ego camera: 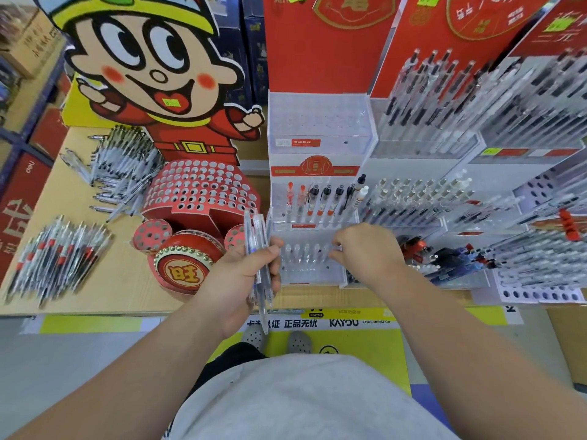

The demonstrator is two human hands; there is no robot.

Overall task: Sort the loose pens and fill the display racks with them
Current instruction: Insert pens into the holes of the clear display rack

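My left hand (244,274) grips a bundle of clear pens (257,249) that stand upright in front of the table edge. My right hand (365,249) has its fingers curled over the lowest tier of the clear tiered rack (317,274), pinching a clear pen (336,249) there; several clear pens stand in that tier. The tier above holds red and black pens (320,198). The top tier (317,122) shows only bare holes.
Loose pen piles lie on the wooden table (79,198) at left (60,252) and behind (124,163). A red cartoon-figure rack with holes (203,192) stands left of the clear rack. Filled racks (460,122) crowd the right. Dark pens (444,255) lie by the right wrist.
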